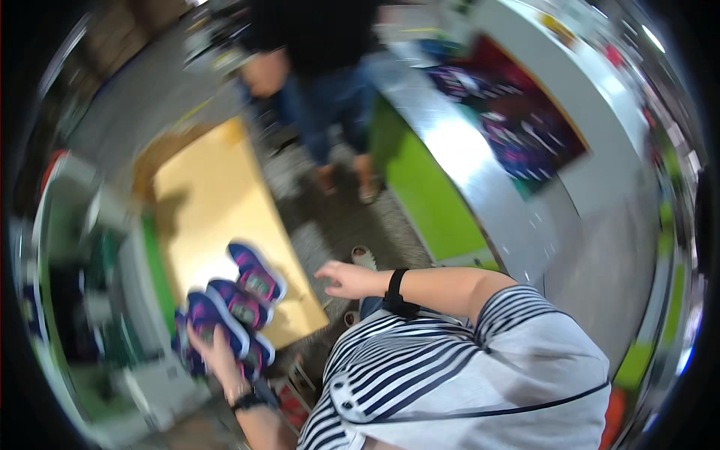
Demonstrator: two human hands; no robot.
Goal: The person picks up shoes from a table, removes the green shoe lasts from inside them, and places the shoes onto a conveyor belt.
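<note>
At the near end of a pale yellow tabletop (217,187) several dark blue and purple sneakers with pink accents and white soles lie bunched together. My left hand (219,358) grips one sneaker (206,313) at the left of the bunch; some fingers are hidden against it. Another sneaker (255,274) lies farther up the bunch, apart from that hand. My right hand (349,280) hangs just past the table's right edge, its fingers loosely bent and apart, holding nothing. A black band circles each of my wrists.
A person (311,67) in dark top and blue shorts stands ahead, blurred. To the right runs a shiny metal counter (465,150) with a green side panel. Beyond it more dark sneakers (525,139) sit on a dark red surface. A white and green machine (112,300) stands at left.
</note>
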